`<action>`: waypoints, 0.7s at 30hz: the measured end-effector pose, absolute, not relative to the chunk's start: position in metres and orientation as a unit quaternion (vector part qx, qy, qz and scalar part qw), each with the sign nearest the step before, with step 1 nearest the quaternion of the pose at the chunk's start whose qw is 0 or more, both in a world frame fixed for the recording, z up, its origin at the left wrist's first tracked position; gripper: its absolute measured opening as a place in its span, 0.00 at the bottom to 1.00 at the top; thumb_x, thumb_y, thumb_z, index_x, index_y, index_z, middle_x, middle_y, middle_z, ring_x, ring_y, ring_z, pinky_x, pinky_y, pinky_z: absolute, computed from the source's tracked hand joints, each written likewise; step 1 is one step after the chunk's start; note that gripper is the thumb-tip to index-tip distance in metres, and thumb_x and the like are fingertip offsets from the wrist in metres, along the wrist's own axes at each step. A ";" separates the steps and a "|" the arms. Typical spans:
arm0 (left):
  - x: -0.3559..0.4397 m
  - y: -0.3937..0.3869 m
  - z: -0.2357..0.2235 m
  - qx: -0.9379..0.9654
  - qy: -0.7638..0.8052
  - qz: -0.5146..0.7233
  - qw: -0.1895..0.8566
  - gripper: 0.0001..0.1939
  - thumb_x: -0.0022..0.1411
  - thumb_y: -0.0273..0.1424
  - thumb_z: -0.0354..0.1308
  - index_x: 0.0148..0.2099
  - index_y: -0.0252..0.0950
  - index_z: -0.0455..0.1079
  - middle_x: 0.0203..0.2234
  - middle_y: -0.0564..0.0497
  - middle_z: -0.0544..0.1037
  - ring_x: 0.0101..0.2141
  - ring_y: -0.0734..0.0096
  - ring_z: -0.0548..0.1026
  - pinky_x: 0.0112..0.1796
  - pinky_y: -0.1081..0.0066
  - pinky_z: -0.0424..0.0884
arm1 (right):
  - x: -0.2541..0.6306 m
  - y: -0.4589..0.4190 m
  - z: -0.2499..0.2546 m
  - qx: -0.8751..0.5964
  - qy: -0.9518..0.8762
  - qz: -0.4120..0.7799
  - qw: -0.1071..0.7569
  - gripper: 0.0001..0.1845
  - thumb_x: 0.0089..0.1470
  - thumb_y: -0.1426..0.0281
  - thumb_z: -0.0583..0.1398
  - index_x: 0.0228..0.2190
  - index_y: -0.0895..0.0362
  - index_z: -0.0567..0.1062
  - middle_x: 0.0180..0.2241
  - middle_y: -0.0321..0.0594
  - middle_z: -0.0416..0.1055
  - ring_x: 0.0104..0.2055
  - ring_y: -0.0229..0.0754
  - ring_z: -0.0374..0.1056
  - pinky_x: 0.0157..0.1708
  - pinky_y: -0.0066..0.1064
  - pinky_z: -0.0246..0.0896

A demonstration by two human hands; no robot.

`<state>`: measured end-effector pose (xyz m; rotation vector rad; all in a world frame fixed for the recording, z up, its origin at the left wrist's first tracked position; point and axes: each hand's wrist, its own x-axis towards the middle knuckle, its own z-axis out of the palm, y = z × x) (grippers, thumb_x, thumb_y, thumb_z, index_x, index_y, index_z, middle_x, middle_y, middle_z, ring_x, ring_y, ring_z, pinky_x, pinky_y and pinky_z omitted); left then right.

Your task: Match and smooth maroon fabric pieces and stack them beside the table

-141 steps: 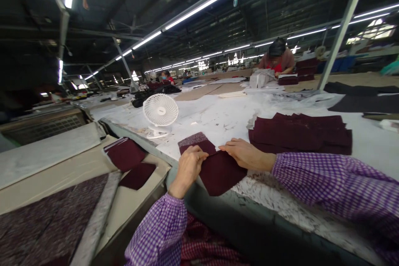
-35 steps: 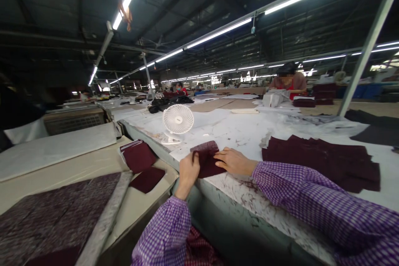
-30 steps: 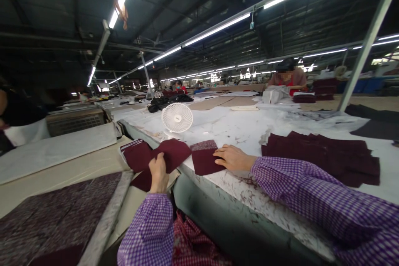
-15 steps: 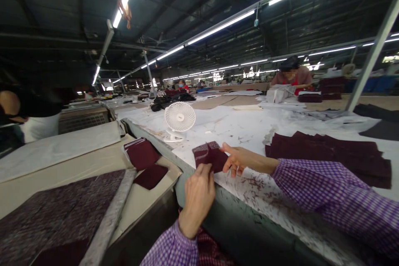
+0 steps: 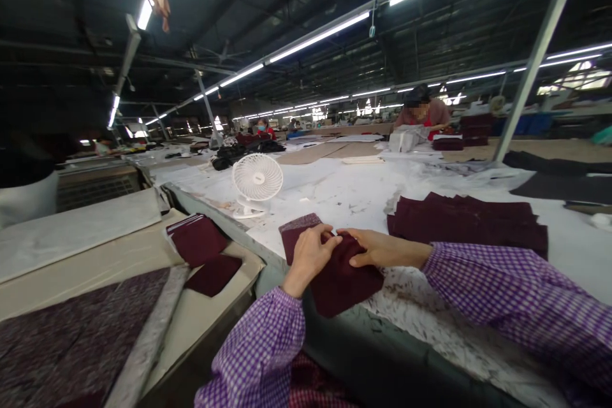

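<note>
A maroon fabric piece [image 5: 347,287] hangs partly over the near table edge, its upper edge pinched in both hands. My left hand [image 5: 310,255] has thumb and fingers closed on its upper left edge. My right hand [image 5: 375,247] grips the same piece from the right, thumb low and fingers on top. Behind my left hand lies another maroon piece with a speckled grey strip [image 5: 301,223] along its far end; my hand covers part of it. To the right, a fanned stack of maroon fabric pieces [image 5: 463,220] lies on the white-covered table [image 5: 335,191].
A white fan [image 5: 258,177] stands on the table at the left edge. On the lower surface to the left are a small maroon fabric stack [image 5: 197,239], a single dark maroon piece [image 5: 215,274] and a speckled fabric panel [image 5: 81,331]. A co-worker [image 5: 423,111] bends over the far side.
Half a second ago my left hand was at the speckled-strip piece with my right hand apart beside it. Now both hands hold a maroon piece spread over the table edge.
</note>
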<state>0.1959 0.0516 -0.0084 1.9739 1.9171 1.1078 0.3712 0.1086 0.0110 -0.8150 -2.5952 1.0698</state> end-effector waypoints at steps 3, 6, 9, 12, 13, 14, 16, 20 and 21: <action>0.204 0.065 -0.016 0.662 0.663 0.333 0.105 0.06 0.58 0.30 0.57 0.36 0.38 0.75 0.32 0.52 0.79 0.35 0.68 0.74 0.38 0.71 0.66 | 0.379 0.117 0.007 -0.329 -0.909 0.224 0.125 0.36 0.50 0.66 0.59 0.59 0.65 0.56 0.41 0.48 0.73 0.41 0.47 0.68 0.41 0.36 0.60; 0.211 0.068 -0.022 0.682 0.671 0.289 0.034 0.07 0.58 0.29 0.56 0.36 0.37 0.76 0.35 0.50 0.78 0.39 0.65 0.72 0.41 0.68 0.65 | 0.387 0.123 0.000 -0.346 -0.917 0.100 0.173 0.25 0.55 0.66 0.56 0.53 0.63 0.65 0.36 0.46 0.74 0.38 0.45 0.68 0.39 0.34 0.59; 0.217 0.068 -0.022 0.707 0.664 0.242 -0.030 0.09 0.60 0.29 0.55 0.38 0.38 0.76 0.36 0.48 0.77 0.43 0.60 0.70 0.43 0.63 0.63 | 0.392 0.122 -0.004 -0.334 -0.921 0.037 0.196 0.14 0.57 0.68 0.54 0.43 0.58 0.74 0.37 0.43 0.73 0.37 0.41 0.68 0.37 0.30 0.59; 0.222 0.069 -0.019 0.723 0.653 0.217 -0.053 0.10 0.60 0.26 0.52 0.41 0.37 0.74 0.36 0.47 0.76 0.43 0.60 0.71 0.42 0.64 0.64 | 0.393 0.117 -0.007 -0.323 -0.927 0.008 0.189 0.13 0.58 0.67 0.54 0.41 0.54 0.76 0.38 0.40 0.71 0.36 0.39 0.67 0.36 0.28 0.58; 0.223 0.069 -0.019 0.727 0.651 0.213 -0.055 0.11 0.60 0.25 0.51 0.42 0.37 0.73 0.37 0.47 0.76 0.42 0.61 0.71 0.42 0.65 0.65 | 0.393 0.116 -0.009 -0.320 -0.930 0.002 0.182 0.13 0.58 0.67 0.55 0.41 0.53 0.76 0.37 0.40 0.70 0.36 0.38 0.67 0.35 0.28 0.58; 0.224 0.070 -0.019 0.729 0.649 0.211 -0.056 0.12 0.60 0.24 0.50 0.42 0.36 0.73 0.37 0.46 0.76 0.42 0.62 0.72 0.41 0.66 0.65 | 0.393 0.115 -0.010 -0.317 -0.932 -0.002 0.175 0.13 0.57 0.67 0.55 0.41 0.53 0.77 0.36 0.39 0.70 0.36 0.38 0.67 0.35 0.28 0.57; 0.225 0.072 -0.019 0.731 0.647 0.211 -0.054 0.12 0.60 0.23 0.50 0.42 0.35 0.72 0.37 0.46 0.76 0.42 0.62 0.72 0.41 0.67 0.66 | 0.394 0.115 -0.013 -0.306 -0.937 -0.008 0.169 0.12 0.58 0.67 0.55 0.41 0.53 0.77 0.36 0.39 0.70 0.37 0.39 0.66 0.36 0.28 0.57; 0.216 0.074 -0.020 0.722 0.644 0.252 0.016 0.09 0.59 0.27 0.55 0.42 0.36 0.74 0.38 0.47 0.78 0.42 0.64 0.73 0.43 0.69 0.66 | 0.395 0.116 -0.018 -0.295 -0.940 -0.017 0.170 0.13 0.58 0.67 0.55 0.41 0.53 0.77 0.37 0.40 0.70 0.38 0.40 0.66 0.36 0.29 0.58; 0.214 0.074 -0.020 0.719 0.640 0.267 0.042 0.09 0.60 0.29 0.55 0.41 0.37 0.75 0.38 0.48 0.78 0.41 0.66 0.73 0.43 0.70 0.66 | 0.395 0.116 -0.018 -0.294 -0.940 -0.019 0.170 0.13 0.59 0.66 0.55 0.41 0.54 0.77 0.37 0.41 0.70 0.37 0.40 0.66 0.36 0.29 0.58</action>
